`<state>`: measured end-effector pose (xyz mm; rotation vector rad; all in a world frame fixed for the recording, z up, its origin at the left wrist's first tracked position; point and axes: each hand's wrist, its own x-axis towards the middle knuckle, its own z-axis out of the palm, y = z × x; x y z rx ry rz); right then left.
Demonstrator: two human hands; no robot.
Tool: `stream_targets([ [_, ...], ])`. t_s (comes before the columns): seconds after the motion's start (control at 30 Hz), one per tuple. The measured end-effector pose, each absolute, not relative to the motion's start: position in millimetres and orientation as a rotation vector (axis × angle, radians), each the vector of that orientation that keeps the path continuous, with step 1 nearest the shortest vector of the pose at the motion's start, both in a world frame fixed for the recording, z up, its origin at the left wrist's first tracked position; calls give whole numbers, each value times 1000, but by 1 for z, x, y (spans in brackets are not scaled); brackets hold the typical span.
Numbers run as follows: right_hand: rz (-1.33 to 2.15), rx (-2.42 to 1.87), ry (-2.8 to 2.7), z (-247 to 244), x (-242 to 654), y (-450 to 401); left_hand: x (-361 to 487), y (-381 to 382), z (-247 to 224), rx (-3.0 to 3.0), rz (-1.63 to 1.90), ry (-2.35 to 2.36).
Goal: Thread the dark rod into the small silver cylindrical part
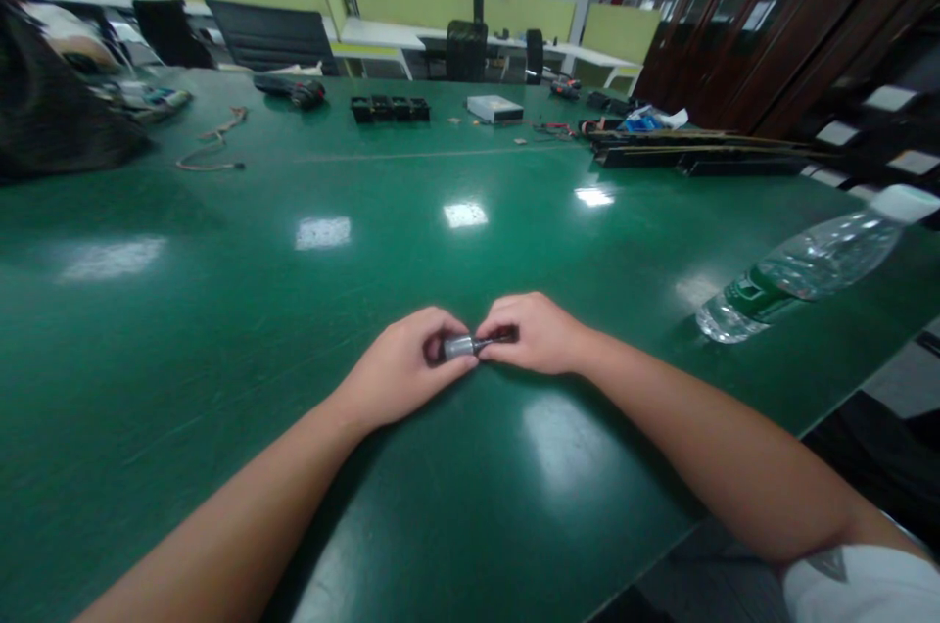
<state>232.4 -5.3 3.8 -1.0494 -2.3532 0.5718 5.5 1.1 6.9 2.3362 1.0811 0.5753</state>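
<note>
Just above the green table (pixel 411 241), both hands meet around a small part. My left hand (pixel 411 359) is closed on a short silver metal cylinder (pixel 459 347) with a dark end, its thumb below and fingers above. From the cylinder's right end a thin dark rod (pixel 499 337) runs into my right hand (pixel 533 334), which pinches it between thumb and fingers. Whether the rod and cylinder are one piece I cannot tell. My fingers hide parts of both.
A clear plastic bottle (pixel 800 275) with a white cap stands to the right. Along the far side are a black slotted holder (pixel 390 108), a grey metal box (pixel 494 108), a cable (pixel 212 141), black rails (pixel 661 150) and a dark bag (pixel 59 104) at left.
</note>
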Motion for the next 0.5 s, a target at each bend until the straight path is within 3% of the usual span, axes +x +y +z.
stream_targets([
  [0.5,586,-1028,-2377,4,236,-6,7,0,9,2326,570,1085],
])
